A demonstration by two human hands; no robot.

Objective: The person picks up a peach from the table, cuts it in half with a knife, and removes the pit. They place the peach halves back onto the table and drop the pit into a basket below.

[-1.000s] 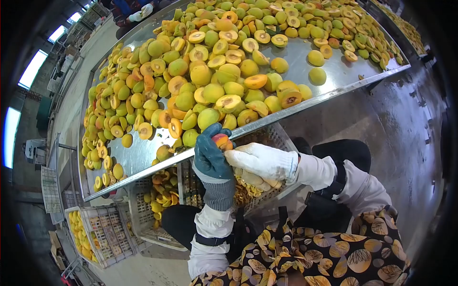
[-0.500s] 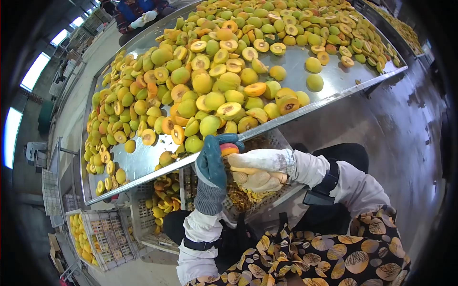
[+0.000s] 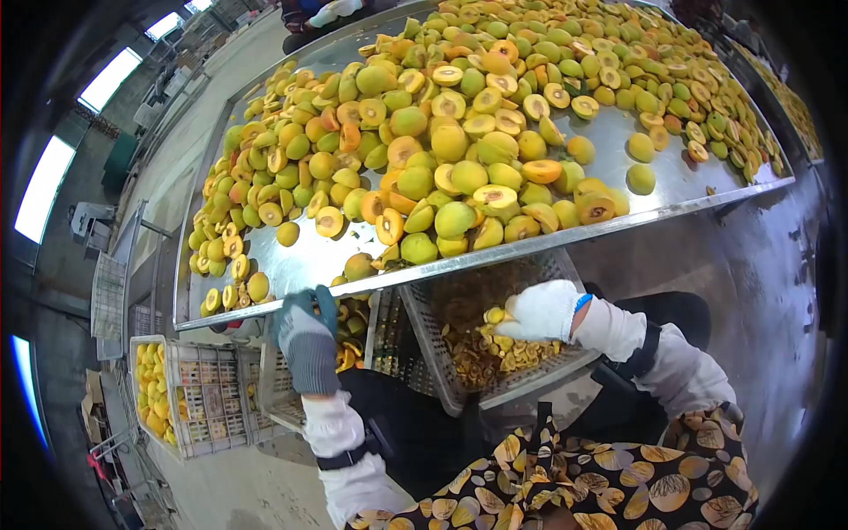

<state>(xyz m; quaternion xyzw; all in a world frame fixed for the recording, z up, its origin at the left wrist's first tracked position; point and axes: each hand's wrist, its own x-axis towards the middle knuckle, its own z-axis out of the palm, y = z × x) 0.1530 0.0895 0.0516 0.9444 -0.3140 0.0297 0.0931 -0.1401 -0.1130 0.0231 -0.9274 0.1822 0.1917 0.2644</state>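
My left hand (image 3: pixel 306 329), in a grey and teal glove, is at the table's front edge, above a crate of cut fruit (image 3: pixel 350 355). Its fingers are bent, and whatever they may hold is hidden. My right hand (image 3: pixel 541 312), white-gloved, is closed over a grey crate (image 3: pixel 426 344). Small yellow fruit pieces (image 3: pixel 495 315) show at its fingertips. Inside that crate lie yellow scraps (image 3: pixel 521 353) and browner ones. Halved yellow peaches (image 3: pixel 450 141) are heaped on the metal table (image 3: pixel 671 141), some showing a pit or hollow.
The table's raised metal rim (image 3: pixel 495 252) runs across in front of me. On the floor at left stands a plastic crate (image 3: pixel 208 406) of yellow fruit. Across the table is another person's gloved hand (image 3: pixel 336 12). More fruit lies on a farther table (image 3: pixel 786 97).
My hands, together around a peach at the rim before, are apart now. The left has moved left and down to the fruit crate; the right has moved over the scrap crate. The view has shifted.
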